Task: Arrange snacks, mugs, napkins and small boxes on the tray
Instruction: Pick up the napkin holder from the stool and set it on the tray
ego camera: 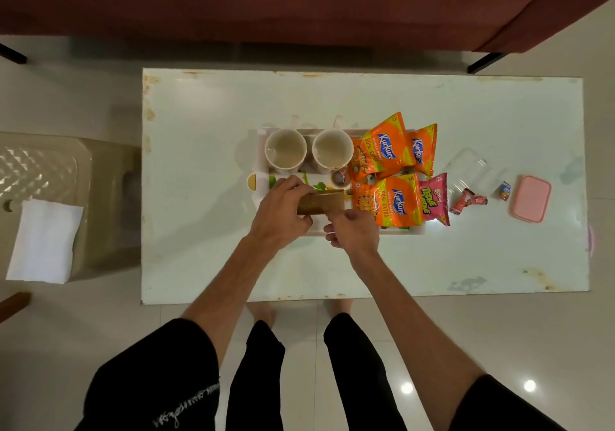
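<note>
We note the left hand (283, 207) curled around the left end of a small brown box (322, 201), fingers over its far edge and thumb at its near side, so the grip is closed on it. The right hand (354, 231) sits at the box's near right corner with fingers loosely bent; the fingertips (336, 216) meet the box's near edge, but we cannot tell whether they pinch it or only touch it. The box is held over the near left part of the white tray (417, 229); whether it rests on the tray floor is unclear.

Just beyond the hands we see a small round item (340, 178) on the tray, too small to identify. Farther back stand two cream mugs (285, 148) (332, 148) side by side, upright and open to the camera. The right half of the tray carries three orange Kurkure packets (386, 147) (422, 147) (391, 202), overlapping each other. A pink Tedhe Medhe packet (432, 199) lies over the tray's right edge.

On the white table (199, 247), right of the tray, we record a clear plastic lid (467, 167), red wrapped sweets (467, 200), one small wrapped sweet (504, 191) and a pink box (530, 202), all apart from the tray. Off the table to the left, a white napkin (45, 241) lies on a beige plastic stool (100, 164).
</note>
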